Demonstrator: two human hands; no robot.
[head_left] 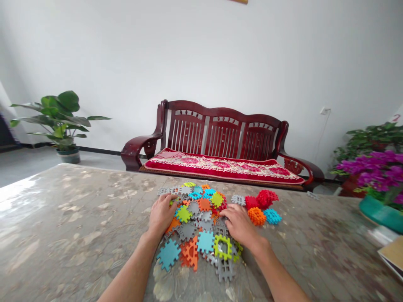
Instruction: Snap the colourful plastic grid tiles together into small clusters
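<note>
A heap of flat, toothed plastic building tiles (201,226) in grey, blue, orange, green and red lies on the marble-patterned table (78,226). My left hand (161,214) rests palm down on the left side of the heap, fingers curled over tiles. My right hand (238,224) lies on the right side, fingers bent onto a grey tile. To the right sit assembled cubes: a red cube (267,198), an orange cube (256,215) and a blue cube (272,216).
A dark red wooden bench (220,142) with a floral cushion stands behind the table. A potted plant (59,121) is at the back left. A teal pot of purple flowers (378,176) and some books (390,251) sit at the table's right edge.
</note>
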